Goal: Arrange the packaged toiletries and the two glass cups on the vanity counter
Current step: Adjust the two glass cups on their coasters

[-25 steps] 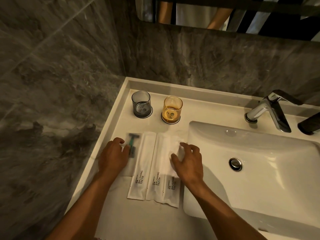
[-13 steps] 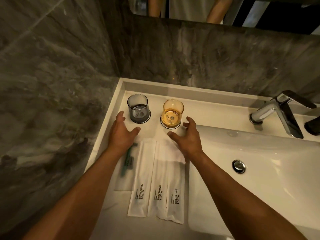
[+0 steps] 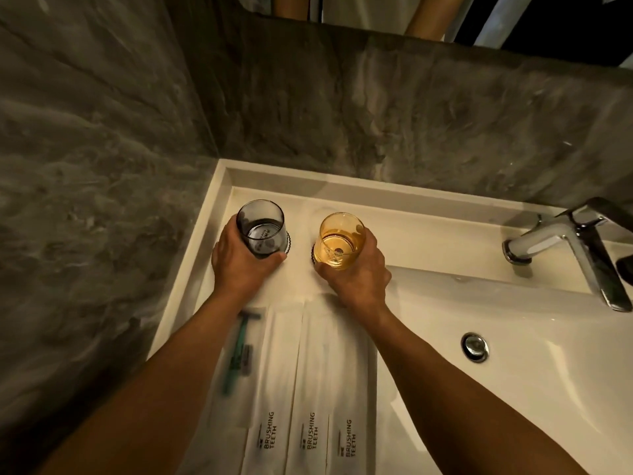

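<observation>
Your left hand [image 3: 241, 265] is wrapped around the grey cup [image 3: 262, 228] and your right hand [image 3: 356, 269] around the amber cup [image 3: 340, 240], fingers closed on the glass walls. Both cups stand side by side at the far left of the white counter [image 3: 428, 234], mouths up, each tipped a little toward you; a dark ridged coaster edge [image 3: 289, 240] shows just right of the grey cup's base, and you cannot tell whether the cups are lifted off or touching.

Nearer to you, between your forearms, the packets lie flat in a row with their long sides touching or overlapping. The clear razor packet [image 3: 238, 358] is leftmost, the teal razor inside running near to far with its head at the far end. To its right lie three white toothbrush packets [image 3: 310, 389], also long axis near to far, their "BRUSHING TEETH" print at the near end reading along the length.

The counter has a raised rim and sits in a corner of dark grey marbled walls [image 3: 102, 149]. To the right is the basin [image 3: 513, 354] with its metal drain [image 3: 475, 346], and a chrome tap [image 3: 565, 245] at the far right. A mirror edge [image 3: 411, 18] runs along the top.
</observation>
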